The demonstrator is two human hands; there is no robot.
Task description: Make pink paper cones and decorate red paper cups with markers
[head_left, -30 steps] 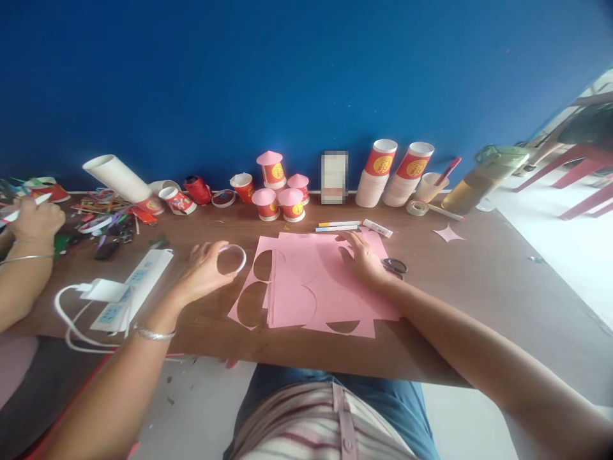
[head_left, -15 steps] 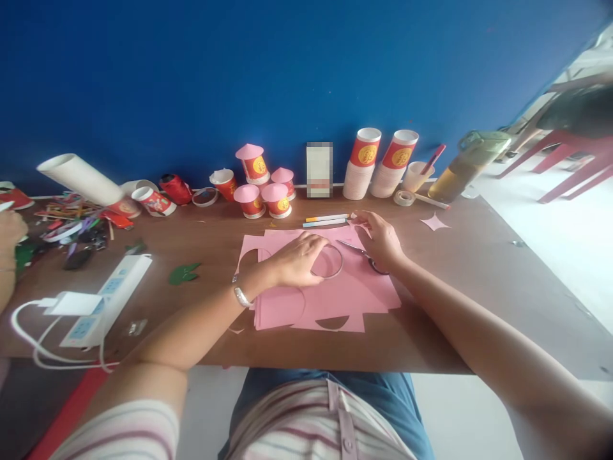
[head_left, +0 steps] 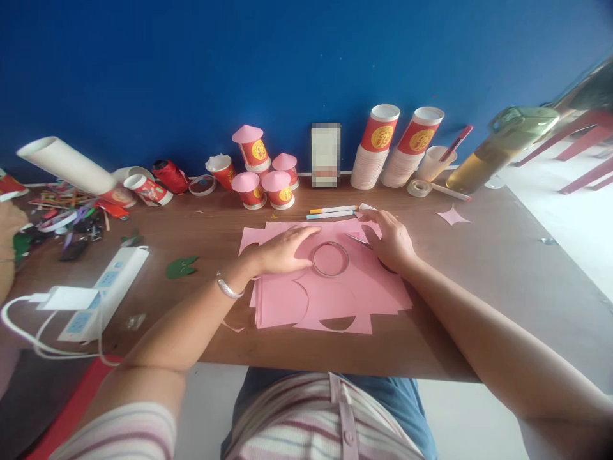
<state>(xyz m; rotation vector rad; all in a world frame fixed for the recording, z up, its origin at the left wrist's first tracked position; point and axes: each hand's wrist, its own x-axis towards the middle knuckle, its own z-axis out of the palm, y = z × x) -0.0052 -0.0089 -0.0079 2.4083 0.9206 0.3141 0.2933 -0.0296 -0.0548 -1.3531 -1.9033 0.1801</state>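
Observation:
A thin round ring point(head_left: 330, 259) lies flat on a stack of pink paper sheets point(head_left: 330, 297), where faint circle lines and curved cut-outs show. Just left of the ring, my left hand point(head_left: 285, 250) is open, thumb and fingers apart, with nothing in it. My right hand point(head_left: 393, 239) is curled down at the stack's upper right, its fingertips close to a small white piece point(head_left: 368, 207). What it holds, if anything, is hidden. Beneath this hand are scissors point(head_left: 358, 240), mostly covered. Two slim markers point(head_left: 331, 211) lie beyond the paper.
Pink-roofed cups point(head_left: 253, 150) and two tall cup stacks point(head_left: 378, 147) line the wall, with a tape roll point(head_left: 420, 187) and a bottle point(head_left: 498, 153) at right. A power strip point(head_left: 105, 294) lies left, near craft scraps point(head_left: 71, 220). Another person's hand point(head_left: 12, 220) shows at far left.
My left hand has let go of the ring and moved left with its fingers opened. My right hand has shifted slightly right. The view has tilted a little.

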